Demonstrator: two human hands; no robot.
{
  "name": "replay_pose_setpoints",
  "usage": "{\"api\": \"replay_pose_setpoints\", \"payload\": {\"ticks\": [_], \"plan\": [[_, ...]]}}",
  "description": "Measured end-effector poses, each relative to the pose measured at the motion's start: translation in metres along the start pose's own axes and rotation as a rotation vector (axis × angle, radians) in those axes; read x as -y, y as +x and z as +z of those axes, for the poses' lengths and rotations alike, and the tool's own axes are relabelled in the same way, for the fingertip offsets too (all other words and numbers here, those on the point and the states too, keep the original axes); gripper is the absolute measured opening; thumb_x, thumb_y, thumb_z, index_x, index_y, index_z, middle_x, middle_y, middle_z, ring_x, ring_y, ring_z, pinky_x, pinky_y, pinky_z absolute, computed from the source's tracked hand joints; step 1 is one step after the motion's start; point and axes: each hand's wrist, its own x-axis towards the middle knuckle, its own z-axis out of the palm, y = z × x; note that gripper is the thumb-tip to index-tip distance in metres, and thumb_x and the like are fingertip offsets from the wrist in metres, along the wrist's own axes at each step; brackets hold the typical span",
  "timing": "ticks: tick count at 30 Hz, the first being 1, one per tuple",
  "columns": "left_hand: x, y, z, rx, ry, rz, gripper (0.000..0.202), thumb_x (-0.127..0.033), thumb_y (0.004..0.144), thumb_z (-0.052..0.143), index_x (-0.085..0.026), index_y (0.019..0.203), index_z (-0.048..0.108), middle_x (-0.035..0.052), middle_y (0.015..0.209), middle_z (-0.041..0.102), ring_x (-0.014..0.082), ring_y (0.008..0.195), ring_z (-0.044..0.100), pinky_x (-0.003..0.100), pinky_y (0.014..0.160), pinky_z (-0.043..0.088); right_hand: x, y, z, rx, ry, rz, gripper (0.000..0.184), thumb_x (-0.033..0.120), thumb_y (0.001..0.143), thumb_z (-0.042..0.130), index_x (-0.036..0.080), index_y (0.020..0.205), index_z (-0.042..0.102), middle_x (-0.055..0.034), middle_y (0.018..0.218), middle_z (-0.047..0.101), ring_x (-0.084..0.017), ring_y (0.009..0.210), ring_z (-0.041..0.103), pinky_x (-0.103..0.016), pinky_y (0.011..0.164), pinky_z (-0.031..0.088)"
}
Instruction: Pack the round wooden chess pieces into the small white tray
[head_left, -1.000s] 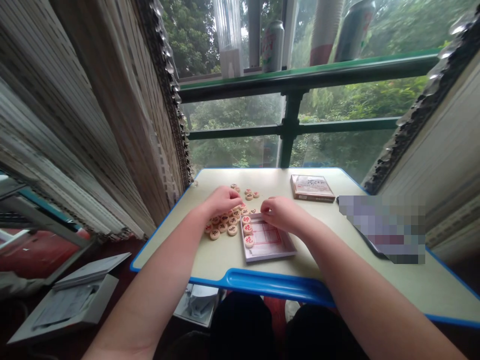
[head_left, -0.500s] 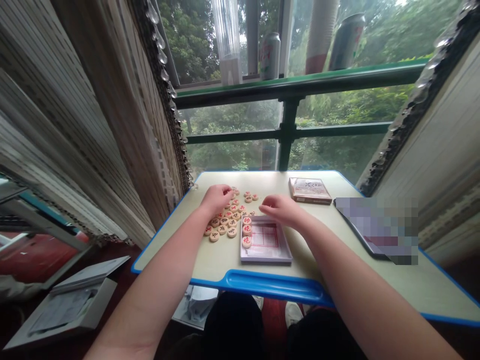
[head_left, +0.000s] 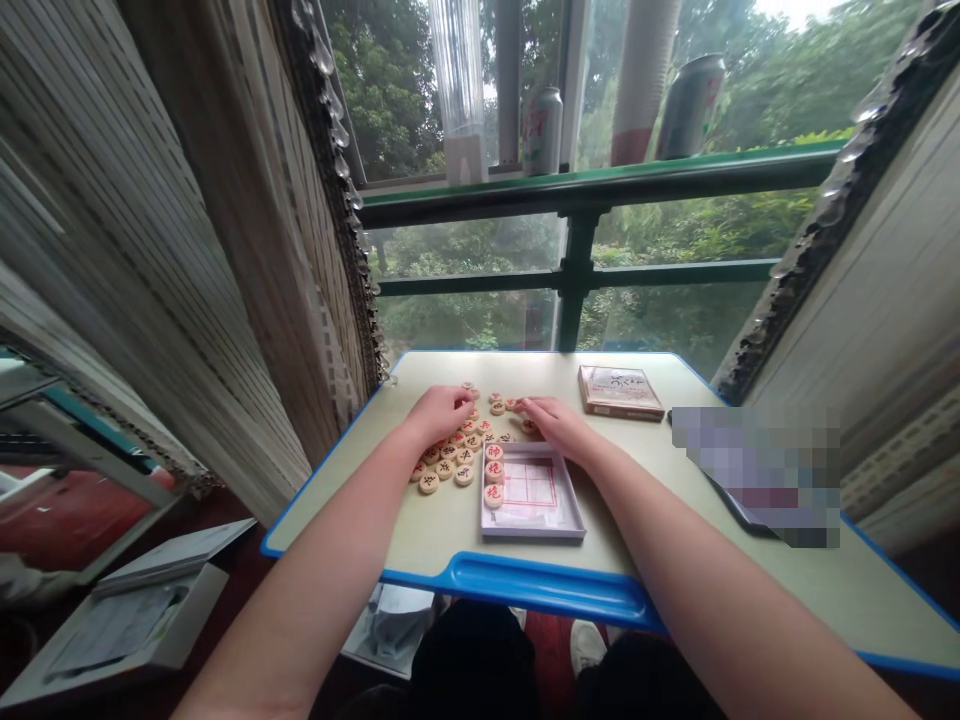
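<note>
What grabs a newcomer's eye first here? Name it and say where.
Probably the loose, round, pale wooden pieces with red and black characters, spread beside the left hand on the cream, blue-edged table. Next, just right of them, the shallow, whitish rectangular box, with three red-marked pieces lined along its left side. Beyond the table, a dark green metal railing crosses the view.

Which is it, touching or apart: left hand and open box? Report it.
Apart. The head view shows round pieces and some tabletop between the left hand and the open box.
</note>
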Motion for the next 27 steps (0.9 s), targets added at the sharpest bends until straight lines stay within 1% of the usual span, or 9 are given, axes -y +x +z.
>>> {"api": "replay_pose_setpoints", "payload": {"ticks": [3, 5, 9, 11, 14, 18, 22, 24, 27], "plan": [[0.001, 0.000, -0.001, 0.032, 0.054, 0.046, 0.028, -0.029, 0.075, 0.049, -0.017, 0.088, 0.071, 0.0068, 0.089, 0.069, 0.0188, 0.079, 0.059, 0.025, 0.073, 0.042, -0.001, 0.001, 0.000, 0.027, 0.017, -0.010, 0.049, 0.041, 0.093, 0.026, 0.016, 0.104, 0.067, -0.0091, 0.120, 0.061, -0.018, 0.114, 0.051, -0.033, 0.101, 0.033], [0.002, 0.000, -0.002, 0.051, 0.069, 0.057, 0.027, -0.026, 0.074, 0.049, -0.019, 0.087, 0.071, 0.0064, 0.092, 0.069, 0.0188, 0.081, 0.059, 0.024, 0.073, 0.042, 0.001, -0.001, 0.000, 0.031, 0.010, 0.013, 0.049, 0.042, 0.092, 0.026, 0.018, 0.107, 0.066, -0.0074, 0.125, 0.058, -0.019, 0.120, 0.046, -0.034, 0.104, 0.029], [0.003, 0.000, -0.002, 0.113, 0.055, 0.019, 0.029, -0.023, 0.072, 0.050, -0.020, 0.091, 0.071, 0.0051, 0.085, 0.069, 0.0169, 0.071, 0.060, 0.024, 0.066, 0.042, 0.005, -0.005, -0.001, 0.040, -0.021, 0.060, 0.048, 0.040, 0.091, 0.028, 0.020, 0.121, 0.058, -0.0028, 0.135, 0.049, -0.021, 0.129, 0.033, -0.039, 0.109, 0.021], [0.002, 0.000, -0.001, 0.114, 0.050, 0.016, 0.029, -0.023, 0.073, 0.050, -0.019, 0.092, 0.071, 0.0053, 0.086, 0.069, 0.0163, 0.069, 0.060, 0.024, 0.065, 0.043, 0.006, -0.007, -0.002, 0.059, -0.017, 0.075, 0.048, 0.039, 0.090, 0.028, 0.020, 0.127, 0.054, -0.0011, 0.136, 0.047, -0.021, 0.130, 0.031, -0.039, 0.109, 0.021], [0.002, 0.000, -0.001, 0.099, 0.062, 0.036, 0.029, -0.022, 0.074, 0.050, -0.018, 0.092, 0.072, 0.0059, 0.092, 0.069, 0.0165, 0.074, 0.060, 0.023, 0.070, 0.044, 0.007, -0.007, -0.001, 0.066, -0.038, 0.082, 0.049, 0.040, 0.090, 0.029, 0.020, 0.128, 0.052, -0.0002, 0.134, 0.050, -0.021, 0.128, 0.033, -0.037, 0.108, 0.024], [0.003, 0.000, -0.002, 0.084, 0.104, 0.076, 0.027, -0.022, 0.075, 0.049, -0.020, 0.090, 0.071, 0.0047, 0.094, 0.068, 0.0172, 0.082, 0.060, 0.025, 0.078, 0.045, 0.005, -0.005, 0.002, 0.053, -0.129, -0.020, 0.049, 0.041, 0.092, 0.026, 0.019, 0.121, 0.058, -0.0040, 0.131, 0.053, -0.021, 0.123, 0.041, -0.038, 0.106, 0.024], [-0.001, 0.000, 0.001, 0.033, 0.144, 0.132, 0.025, -0.022, 0.076, 0.049, -0.019, 0.087, 0.071, 0.0049, 0.090, 0.067, 0.0182, 0.082, 0.060, 0.028, 0.077, 0.046, 0.002, -0.002, 0.004, 0.046, -0.181, -0.097, 0.048, 0.043, 0.092, 0.028, 0.018, 0.116, 0.061, -0.0071, 0.126, 0.057, -0.021, 0.119, 0.045, -0.038, 0.104, 0.026], [-0.005, 0.000, 0.005, -0.005, 0.134, 0.189, 0.024, -0.021, 0.076, 0.049, -0.018, 0.086, 0.071, 0.0050, 0.090, 0.067, 0.0178, 0.082, 0.060, 0.028, 0.079, 0.047, 0.002, -0.001, 0.004, 0.023, -0.192, -0.097, 0.047, 0.045, 0.091, 0.031, 0.018, 0.111, 0.064, -0.0085, 0.121, 0.060, -0.022, 0.115, 0.049, -0.037, 0.101, 0.029], [-0.008, 0.000, 0.009, -0.043, 0.121, 0.267, 0.024, -0.019, 0.077, 0.048, -0.018, 0.086, 0.070, 0.0048, 0.090, 0.067, 0.0171, 0.086, 0.059, 0.028, 0.084, 0.045, 0.001, 0.001, 0.004, -0.027, -0.186, -0.063, 0.046, 0.044, 0.090, 0.033, 0.016, 0.100, 0.068, -0.0105, 0.106, 0.065, -0.022, 0.102, 0.055, -0.035, 0.093, 0.037]]}}
